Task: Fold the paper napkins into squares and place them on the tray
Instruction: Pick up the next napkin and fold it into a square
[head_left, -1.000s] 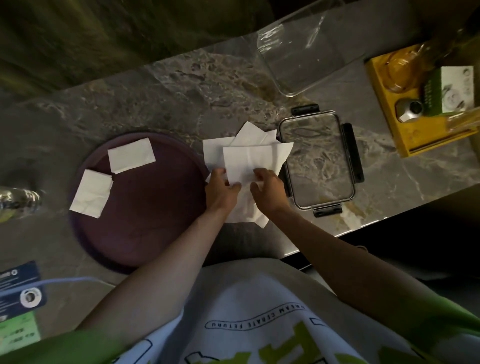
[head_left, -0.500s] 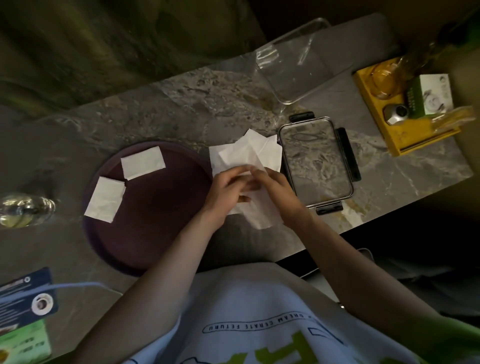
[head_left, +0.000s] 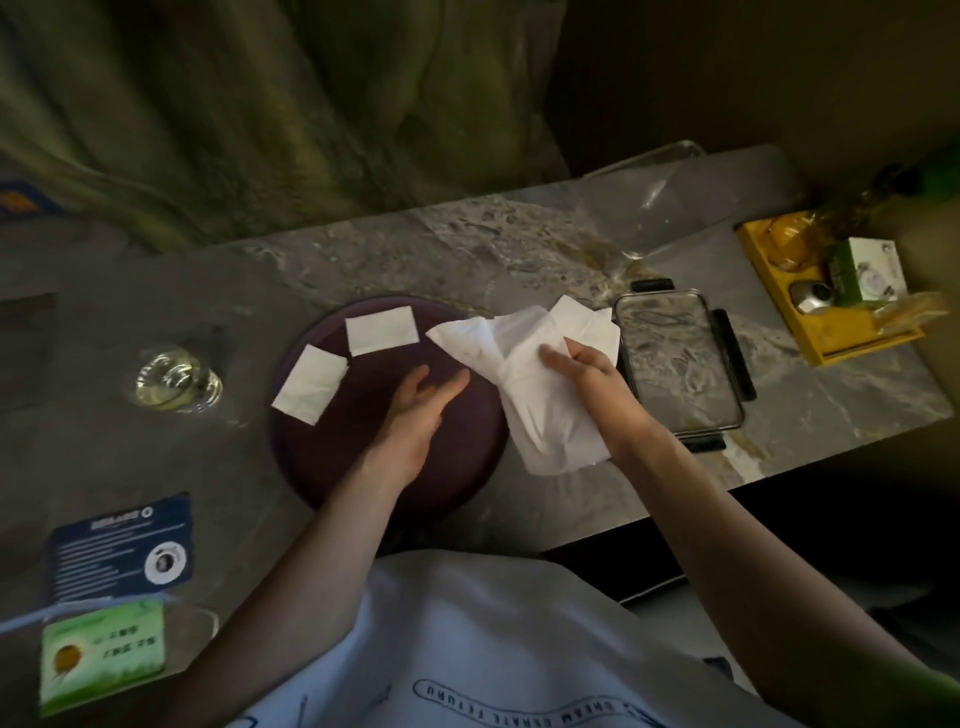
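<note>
**Item:** napkin (head_left: 524, 364), white, opened out and rumpled.
**Location:** raised off the surface (head_left: 467, 244), between the tray (head_left: 332, 467) and the lid (head_left: 675, 364). One corner reaches over the tray's right rim.
**Right grip** (head_left: 587, 371): closed on the napkin's middle, thumb on top, paper bunched beneath.
**Left grip** (head_left: 418, 410): fingers straight, holding nothing, above bare tray just beside the napkin.
**Already placed:** far square (head_left: 382, 330) and left square (head_left: 310, 383), flat on the tray's far-left part, near each other.
**Stock:** spare napkins (head_left: 587, 319) lying behind the right grip, against the lid. Whether the lifted napkin is one sheet or two, I cannot tell.
**Nearby:** glass (head_left: 176, 382), left of the tray, apart from it.

**Hazards, as I judge them from here:**
1. The bunched hold sets stray creases, so the edges may not meet and the fold comes out lopsided, not square.
2. The paper is thin, so tugging it taut between both grips could tear it at the pinch.
3. If it is folded in the air and not laid flat, the layers will likely slip.
4. The trailing corner or the left wrist could sweep across the tray, shifting the placed squares or flipping them open.
</note>
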